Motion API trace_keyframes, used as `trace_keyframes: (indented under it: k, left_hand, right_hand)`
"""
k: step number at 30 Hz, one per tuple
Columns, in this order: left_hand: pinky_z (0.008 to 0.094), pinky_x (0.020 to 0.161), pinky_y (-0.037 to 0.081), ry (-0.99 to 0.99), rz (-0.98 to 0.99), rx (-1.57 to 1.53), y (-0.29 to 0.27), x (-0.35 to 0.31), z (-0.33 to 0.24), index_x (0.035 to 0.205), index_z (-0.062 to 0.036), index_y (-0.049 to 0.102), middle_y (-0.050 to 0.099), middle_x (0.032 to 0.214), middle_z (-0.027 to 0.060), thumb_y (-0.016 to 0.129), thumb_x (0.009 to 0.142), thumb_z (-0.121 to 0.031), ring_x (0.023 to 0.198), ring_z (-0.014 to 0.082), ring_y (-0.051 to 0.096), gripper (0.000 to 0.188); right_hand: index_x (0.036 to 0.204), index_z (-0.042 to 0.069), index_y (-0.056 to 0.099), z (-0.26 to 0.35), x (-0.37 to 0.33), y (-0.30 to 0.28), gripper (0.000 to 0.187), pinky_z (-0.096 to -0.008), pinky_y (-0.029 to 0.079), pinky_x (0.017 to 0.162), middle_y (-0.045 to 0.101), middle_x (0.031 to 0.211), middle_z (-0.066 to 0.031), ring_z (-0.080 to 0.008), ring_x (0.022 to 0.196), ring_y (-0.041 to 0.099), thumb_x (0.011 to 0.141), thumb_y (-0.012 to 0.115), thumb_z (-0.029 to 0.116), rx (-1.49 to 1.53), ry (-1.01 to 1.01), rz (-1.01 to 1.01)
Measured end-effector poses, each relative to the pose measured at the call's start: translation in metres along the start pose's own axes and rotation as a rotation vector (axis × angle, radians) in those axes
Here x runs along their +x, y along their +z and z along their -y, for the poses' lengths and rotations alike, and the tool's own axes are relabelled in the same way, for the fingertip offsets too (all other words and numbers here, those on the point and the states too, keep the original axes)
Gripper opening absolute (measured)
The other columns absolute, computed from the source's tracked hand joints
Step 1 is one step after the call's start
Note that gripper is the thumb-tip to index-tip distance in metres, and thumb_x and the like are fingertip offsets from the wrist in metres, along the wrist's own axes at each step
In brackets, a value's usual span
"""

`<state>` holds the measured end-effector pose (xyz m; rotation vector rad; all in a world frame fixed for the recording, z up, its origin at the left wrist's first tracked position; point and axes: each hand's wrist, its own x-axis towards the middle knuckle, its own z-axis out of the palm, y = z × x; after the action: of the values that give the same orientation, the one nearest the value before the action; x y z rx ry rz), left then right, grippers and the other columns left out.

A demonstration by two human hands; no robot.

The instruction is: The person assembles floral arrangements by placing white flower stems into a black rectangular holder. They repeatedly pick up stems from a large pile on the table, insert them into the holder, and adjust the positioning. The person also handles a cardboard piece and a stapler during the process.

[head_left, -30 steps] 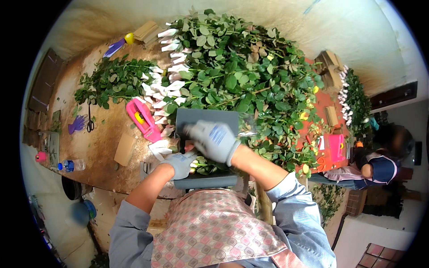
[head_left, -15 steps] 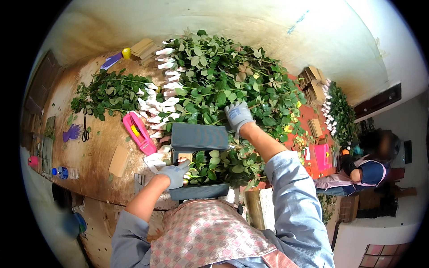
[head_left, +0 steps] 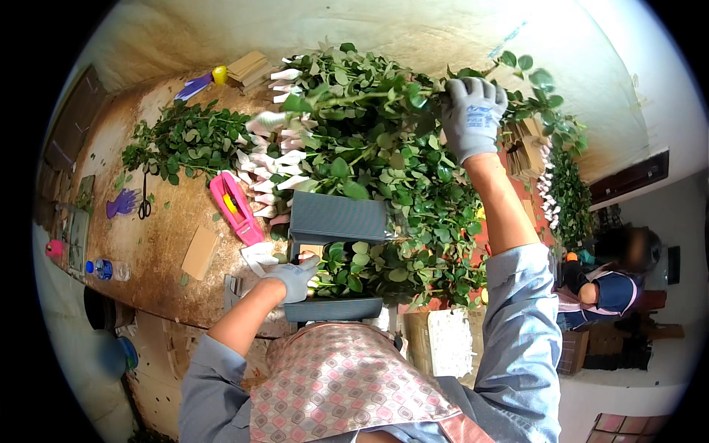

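Gloved in grey, the right hand [head_left: 475,118] is raised over the far right of the large leafy pile [head_left: 399,170], its fingers curled around a leafy stem [head_left: 416,94]. In the head view, this stem is held roughly level above the pile, with a blurred white-wrapped end on the left. The left hand [head_left: 295,282], also gloved, is placed at the left end of the dark grey holder [head_left: 338,218], against the cut stems [head_left: 354,280] laid in it; whether anything is pinched there cannot be told.

The holder is bounded on its far side by the pile and on its near side by the patterned apron [head_left: 354,376]. To the left, room for moving is given on the brown tabletop [head_left: 162,258] between the pink tape dispenser [head_left: 251,235] and the black scissors [head_left: 145,199], with a cardboard piece [head_left: 200,252] lying nearer the table's curved front edge. A bottle [head_left: 108,270] is set close to that edge. Beyond the pile, reach is limited by the pale wall [head_left: 413,37].

Half a second earlier, the right hand was lowered onto the pile just beyond the holder; it has since been lifted away to the right with the stem. The left hand has been kept at the holder.
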<state>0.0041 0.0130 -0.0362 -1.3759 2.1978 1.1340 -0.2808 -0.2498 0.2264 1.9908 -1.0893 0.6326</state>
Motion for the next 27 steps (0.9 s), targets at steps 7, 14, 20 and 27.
trace_keyframes:
  k: [7,14,20,27]
  left_hand:
    - [0.0449,0.111,0.043,0.002,-0.004,0.009,0.003,0.005,0.002,0.157,-0.0134,0.036,0.019,0.17,0.0066,0.06,0.097,-0.036,0.134,0.035,0.054,0.068]
    - [0.0475,0.106,0.047,0.03,-0.072,0.014,0.009,0.003,0.007,0.154,-0.012,0.038,0.02,0.17,0.0076,0.062,0.096,-0.035,0.127,0.0367,0.06,0.067]
    - [0.0464,0.104,0.048,0.019,-0.074,-0.05,0.023,0.011,0.013,0.149,-0.0098,0.046,0.044,0.155,0.0148,0.059,0.095,-0.029,0.122,0.0386,0.061,0.059]
    - [0.0468,0.106,0.046,-0.008,-0.037,-0.059,0.002,-0.006,-0.003,0.158,-0.0141,0.035,0.038,0.161,0.0118,0.06,0.097,-0.032,0.129,0.0378,0.057,0.068]
  right_hand:
    - [0.101,0.02,0.067,-0.018,-0.002,-0.007,0.02,-0.0567,0.03,0.111,0.065,0.115,-0.0021,-0.0281,0.119,0.055,0.082,0.072,0.019,0.099,0.005,-0.153]
    - [0.106,0.011,0.065,-0.021,-0.046,-0.042,0.018,-0.0446,0.047,0.084,0.065,0.105,-0.0098,-0.0332,0.096,0.061,0.088,0.068,0.012,0.32,-0.2,0.067]
    - [0.102,0.015,0.064,0.008,-0.175,-0.072,0.024,-0.0438,0.05,0.075,0.064,0.098,-0.0069,-0.0312,0.087,0.063,0.079,0.069,0.007,0.702,-0.219,0.56]
    - [0.107,0.015,0.067,0.03,-0.334,-0.016,0.025,-0.0448,0.049,0.085,0.064,0.11,-0.0109,-0.031,0.102,0.062,0.082,0.068,0.015,0.551,-0.192,0.915]
